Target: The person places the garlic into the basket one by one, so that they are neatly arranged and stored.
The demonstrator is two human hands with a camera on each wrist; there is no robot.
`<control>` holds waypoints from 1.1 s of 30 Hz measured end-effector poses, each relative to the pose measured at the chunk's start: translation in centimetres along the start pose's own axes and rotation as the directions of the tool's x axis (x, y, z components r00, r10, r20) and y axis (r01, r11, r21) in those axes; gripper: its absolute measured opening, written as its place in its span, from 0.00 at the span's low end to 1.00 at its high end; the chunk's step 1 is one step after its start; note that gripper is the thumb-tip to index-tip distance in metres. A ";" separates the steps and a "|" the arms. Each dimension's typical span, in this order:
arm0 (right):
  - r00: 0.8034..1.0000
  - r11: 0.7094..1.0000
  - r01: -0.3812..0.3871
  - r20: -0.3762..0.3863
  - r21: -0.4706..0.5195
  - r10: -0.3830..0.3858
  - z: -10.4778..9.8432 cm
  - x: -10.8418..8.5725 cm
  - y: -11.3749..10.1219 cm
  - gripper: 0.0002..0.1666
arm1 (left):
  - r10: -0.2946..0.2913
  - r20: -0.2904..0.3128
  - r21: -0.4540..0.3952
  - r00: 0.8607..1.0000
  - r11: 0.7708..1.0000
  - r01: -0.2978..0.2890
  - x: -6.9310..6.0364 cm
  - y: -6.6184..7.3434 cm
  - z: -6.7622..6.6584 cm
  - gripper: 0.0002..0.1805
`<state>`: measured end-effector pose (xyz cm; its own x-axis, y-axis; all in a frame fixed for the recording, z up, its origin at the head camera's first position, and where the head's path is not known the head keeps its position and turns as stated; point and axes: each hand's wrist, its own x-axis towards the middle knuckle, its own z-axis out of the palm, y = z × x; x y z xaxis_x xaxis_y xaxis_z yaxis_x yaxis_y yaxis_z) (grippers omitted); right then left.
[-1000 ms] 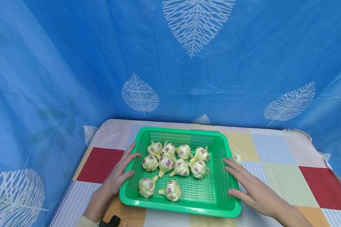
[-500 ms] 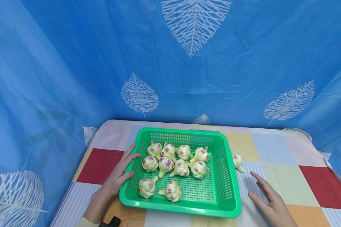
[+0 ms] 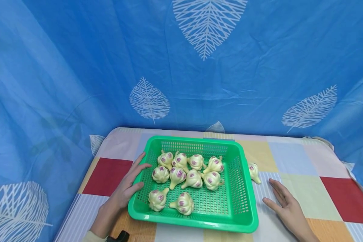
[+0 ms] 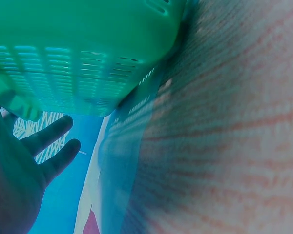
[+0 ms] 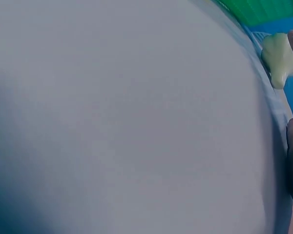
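Note:
A green plastic basket [image 3: 196, 224] with slotted walls sits on the table, holding several garlic bulbs [image 3: 177, 176] with purple streaks. My left hand [image 3: 122, 191] touches the basket's left rim, its fingers extended; the left wrist view shows those fingers [image 4: 49, 134] spread beside the slotted wall. Just outside the right wall lies another garlic bulb [image 3: 254, 172], its stem towards me. To the right of the basket, apart from it, my right hand [image 3: 290, 210] is low over the tablecloth with fingers loosely extended and nothing in them. In the right wrist view only its edge shows, near the lone bulb [image 5: 279, 56].
A patchwork tablecloth [image 3: 305, 188] covers the table. Bare wood-coloured patches show in front of the basket. A blue curtain [image 3: 245, 77] with white leaf prints hangs behind and along the sides. Beside my left wrist is a dark object [image 3: 121, 236].
My right hand has let go of the basket's right side and moved right, towards me, uncovering the lone garlic bulb. The left hand and the basket stay put.

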<state>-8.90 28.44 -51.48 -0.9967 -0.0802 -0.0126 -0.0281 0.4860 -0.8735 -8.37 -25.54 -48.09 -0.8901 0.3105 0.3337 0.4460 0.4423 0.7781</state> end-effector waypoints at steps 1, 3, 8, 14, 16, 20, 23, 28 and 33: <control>1.000 1.000 -0.013 0.007 -0.006 0.013 -0.1 0.3 0.0 0.52 | -0.003 0.001 -0.004 1.000 1.000 0.003 0.0 0.1 0.0 0.30; 0.999 0.999 -0.034 0.023 -0.019 0.034 -0.3 0.9 -0.1 0.54 | -0.009 0.001 -0.010 1.000 1.000 0.009 0.0 0.2 0.0 0.30; 0.998 1.000 0.015 0.061 -0.007 -0.015 -0.5 2.4 0.0 0.54 | -0.005 -0.003 -0.004 1.000 1.000 0.005 0.0 0.2 0.0 0.30; 0.992 0.995 0.083 0.091 0.057 -0.088 -0.4 4.2 0.1 0.53 | 0.001 0.002 -0.005 1.000 1.000 -0.001 0.0 0.1 0.0 0.29; 0.990 0.994 0.081 0.106 0.074 -0.088 -0.2 4.7 0.0 0.53 | 0.003 0.001 -0.006 1.000 1.000 -0.003 0.0 0.2 -0.1 0.29; 0.987 0.991 0.092 0.120 0.092 -0.103 0.3 5.8 -0.3 0.53 | 0.006 -0.007 -0.002 1.000 1.000 -0.006 -0.1 0.3 -0.1 0.30; 0.987 0.992 0.099 0.122 0.083 -0.109 0.7 6.5 -0.6 0.52 | 0.004 -0.008 -0.005 1.000 1.000 -0.004 -0.1 0.4 -0.1 0.30; 0.987 0.993 0.102 0.119 0.065 -0.110 1.2 7.1 -0.8 0.48 | 0.001 -0.007 -0.002 1.000 1.000 -0.001 -0.1 0.3 -0.1 0.30; 0.989 0.987 0.104 0.094 0.126 -0.116 1.4 7.3 -0.5 0.41 | -0.006 -0.006 0.003 1.000 1.000 0.006 0.0 0.4 -0.1 0.30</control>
<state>-16.04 26.44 -51.83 -0.9751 -0.2174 0.0433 -0.1215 0.3611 -0.9246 -8.25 -25.47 -47.71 -0.8932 0.3029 0.3322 0.4410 0.4467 0.7785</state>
